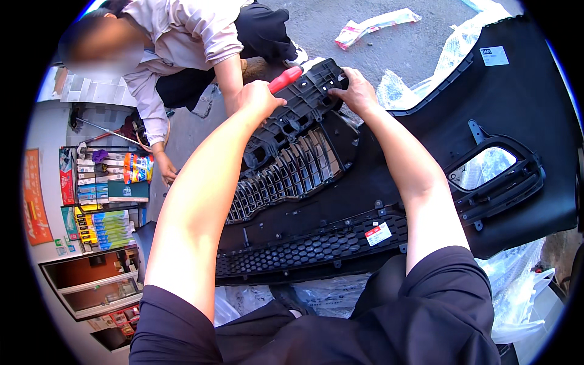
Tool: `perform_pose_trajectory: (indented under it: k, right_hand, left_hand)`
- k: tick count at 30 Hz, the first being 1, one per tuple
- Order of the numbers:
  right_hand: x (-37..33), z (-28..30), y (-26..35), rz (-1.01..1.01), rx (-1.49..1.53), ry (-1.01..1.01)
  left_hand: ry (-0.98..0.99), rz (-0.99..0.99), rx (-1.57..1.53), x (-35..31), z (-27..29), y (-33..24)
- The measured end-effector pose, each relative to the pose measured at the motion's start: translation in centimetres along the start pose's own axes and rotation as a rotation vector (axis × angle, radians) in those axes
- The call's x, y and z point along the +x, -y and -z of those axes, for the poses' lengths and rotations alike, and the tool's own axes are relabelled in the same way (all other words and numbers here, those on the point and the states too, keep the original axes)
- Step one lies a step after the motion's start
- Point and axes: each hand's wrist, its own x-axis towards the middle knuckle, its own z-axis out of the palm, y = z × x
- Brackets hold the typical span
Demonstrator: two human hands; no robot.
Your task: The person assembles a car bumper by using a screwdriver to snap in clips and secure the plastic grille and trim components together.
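Observation:
A large black car bumper (292,222) lies across in front of me, its inner side showing. In its middle sits a slatted grille (286,176), with a ribbed black plastic bracket (313,91) along the far edge. My left hand (258,102) is closed round a red-handled tool (285,79) and rests at the bracket; the tool's other end is hidden. With thumb and fingers, my right hand (358,94) grips the bracket's far right end. A honeycomb lower mesh (292,250) carries a red and white label (378,233).
Another person (182,36) crouches at the far left, one hand (164,167) low by the bumper's left end. Clear wrapping (511,286) lies under and behind the bumper. A plastic strip (377,27) is on the ground. Shelves of boxed goods (109,188) stand left.

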Motion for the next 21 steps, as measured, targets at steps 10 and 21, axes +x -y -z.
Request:
perform_pose_trajectory:
  k: [10,21]
  right_hand:
    - [1.0,0.4,-0.8,0.062,0.025,0.009]
    - [0.6,-0.7,-1.1,0.034,0.074,-0.06]
  left_hand:
    - [-0.176,-0.066,-0.072,0.1,-2.4,0.0]
    - [-0.253,-0.218,-0.066,-0.4,-4.6,0.6]
